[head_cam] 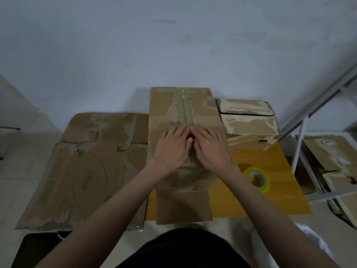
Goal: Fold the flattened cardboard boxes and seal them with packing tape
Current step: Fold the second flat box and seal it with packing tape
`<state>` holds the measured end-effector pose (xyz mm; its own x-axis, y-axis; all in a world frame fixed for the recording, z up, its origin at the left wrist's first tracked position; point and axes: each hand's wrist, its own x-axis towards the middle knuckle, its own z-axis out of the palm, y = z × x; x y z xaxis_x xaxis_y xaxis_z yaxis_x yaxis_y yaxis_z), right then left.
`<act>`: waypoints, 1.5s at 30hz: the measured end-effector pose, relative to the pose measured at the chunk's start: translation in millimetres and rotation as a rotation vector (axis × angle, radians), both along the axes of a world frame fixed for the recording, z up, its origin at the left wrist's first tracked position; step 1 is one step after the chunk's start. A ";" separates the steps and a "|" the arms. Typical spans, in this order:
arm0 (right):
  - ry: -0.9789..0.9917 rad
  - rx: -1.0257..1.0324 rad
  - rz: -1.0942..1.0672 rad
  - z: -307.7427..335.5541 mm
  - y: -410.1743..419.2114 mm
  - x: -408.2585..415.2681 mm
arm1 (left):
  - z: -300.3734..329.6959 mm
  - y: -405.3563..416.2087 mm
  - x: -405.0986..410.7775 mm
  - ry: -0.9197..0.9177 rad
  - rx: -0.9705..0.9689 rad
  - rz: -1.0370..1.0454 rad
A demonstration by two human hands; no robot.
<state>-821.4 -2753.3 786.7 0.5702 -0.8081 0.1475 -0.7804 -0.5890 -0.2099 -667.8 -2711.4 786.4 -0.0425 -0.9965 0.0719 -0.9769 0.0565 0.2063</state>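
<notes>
Matt, scuffed surfaces are shown by the folded brown cardboard box point(185, 113); the yellowish translucent tape roll point(257, 178) appears glossy plastic; the orange tabletop point(280, 190) looks smooth.

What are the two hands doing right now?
Left hand: open, fingers flat, pressing the cardboard box top.
Right hand: open, pressing beside it.

Two assembled cardboard boxes point(185, 113) point(249, 122), two flattened cardboard sheets point(77, 180) point(104, 126), one tape roll point(257, 178)

Both hands cover the box's point(185, 113) near seam; shelf point(328, 151) cut off rightward.
</notes>
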 end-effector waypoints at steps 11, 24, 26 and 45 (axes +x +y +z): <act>0.051 0.040 -0.005 -7.3 -108.6 40.6 | -6.6 -100.9 33.9 -0.087 0.005 0.021; 0.084 0.147 -0.025 -16.9 -219.7 76.8 | -17.1 -218.0 76.3 -0.064 0.138 0.095; 0.036 0.083 -0.013 -16.1 -229.4 72.8 | -15.9 -225.9 86.2 -0.052 0.099 0.051; -0.474 0.443 -0.214 -17.1 -267.3 47.4 | -27.7 -225.2 148.6 0.422 0.198 0.377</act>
<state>-774.0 -3020.6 769.6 0.3470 -0.9374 -0.0288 -0.6346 -0.2121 -0.7432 -519.2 -2936.6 758.7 0.3084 -0.9336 -0.1824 -0.7537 -0.3568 0.5519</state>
